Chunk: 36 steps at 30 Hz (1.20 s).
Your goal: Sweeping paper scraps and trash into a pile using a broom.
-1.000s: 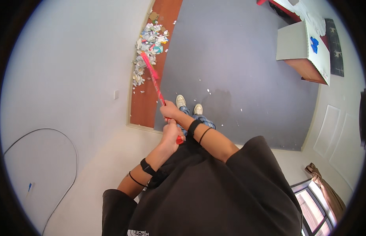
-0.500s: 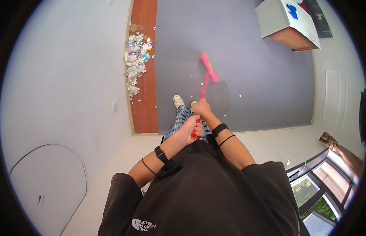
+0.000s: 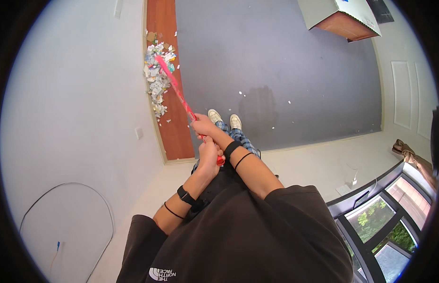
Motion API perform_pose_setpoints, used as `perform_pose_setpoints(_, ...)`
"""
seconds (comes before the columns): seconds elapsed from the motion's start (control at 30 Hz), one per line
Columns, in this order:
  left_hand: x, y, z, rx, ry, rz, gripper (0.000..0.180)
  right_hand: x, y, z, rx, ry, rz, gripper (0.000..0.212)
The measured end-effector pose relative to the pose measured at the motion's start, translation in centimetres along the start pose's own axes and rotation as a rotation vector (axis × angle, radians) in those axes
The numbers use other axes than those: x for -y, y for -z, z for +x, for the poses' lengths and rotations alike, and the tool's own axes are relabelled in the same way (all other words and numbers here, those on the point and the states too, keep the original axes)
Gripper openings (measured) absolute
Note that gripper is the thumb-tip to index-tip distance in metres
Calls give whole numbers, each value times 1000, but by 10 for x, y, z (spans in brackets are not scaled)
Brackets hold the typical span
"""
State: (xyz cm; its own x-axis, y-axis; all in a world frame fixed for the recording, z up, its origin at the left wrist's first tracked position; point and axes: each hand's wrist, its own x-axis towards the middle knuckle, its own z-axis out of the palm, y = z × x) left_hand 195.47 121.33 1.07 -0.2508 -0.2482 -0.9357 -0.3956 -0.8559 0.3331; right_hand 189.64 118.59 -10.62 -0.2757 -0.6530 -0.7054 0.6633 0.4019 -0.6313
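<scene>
Person stands on the grey carpeted floor [image 3: 295,70], both hands stacked on a long red-handled broom [image 3: 174,87]. Right hand [image 3: 204,126] is forward on the shaft, fingers wrapped tight around it. Left hand [image 3: 209,158] sits nearer the body, closed over the handle's end.

Broom runs diagonally up and to the left. Its pink head rests at the pile of torn white and coloured paper scraps [image 3: 156,78], which lies on the brown wooden strip of floor [image 3: 174,127] against the pale wall [image 3: 73,104].

Step in hand, as I read it: gathering, with the head at the heap. Loose white flecks [image 3: 276,115] sit scattered on the carpet, well apart from the pile, so the sweep looks unfinished.

Next move would call for lifting the head clear of the heap without dragging scraps back out, then setting it down beyond the stray flecks.

Cardboard box [image 3: 342,16] sits at the far edge. White shoes [image 3: 224,118] near the strip.
</scene>
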Motion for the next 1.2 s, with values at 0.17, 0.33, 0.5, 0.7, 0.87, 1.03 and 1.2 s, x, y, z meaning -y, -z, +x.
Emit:
perform_pose_setpoints(0.17, -16, 1, -4, 151, 130, -137, 24, 29, 9, -16, -114, -1, -226, 16)
perform_pose_setpoints(0.33, -14, -2, 11, 367, 336, -224, 23, 7, 55, -20, -497, -156, -622, 37)
perform_pose_setpoints(0.5, 2, 4, 46, 487, 628, -286, 23, -16, 79, -32, -681, -376, -635, 42)
perform_pose_setpoints(0.7, 13, 31, 35, 289, 316, -101, 26, -56, 54, 22, -164, -96, -732, 52)
perform_pose_setpoints(0.87, -25, 57, 3, 49, 63, -69, 30, -8, -44, 25, -45, -47, -356, 32)
perform_pose_setpoints(1.03, -69, 63, -11, 146, -4, -298, 29, 57, -76, 25, 32, 16, -333, 30)
perform_pose_setpoints(1.2, -87, 63, -1, 310, 14, -395, 26, 62, -66, 50, -232, 151, -624, 26)
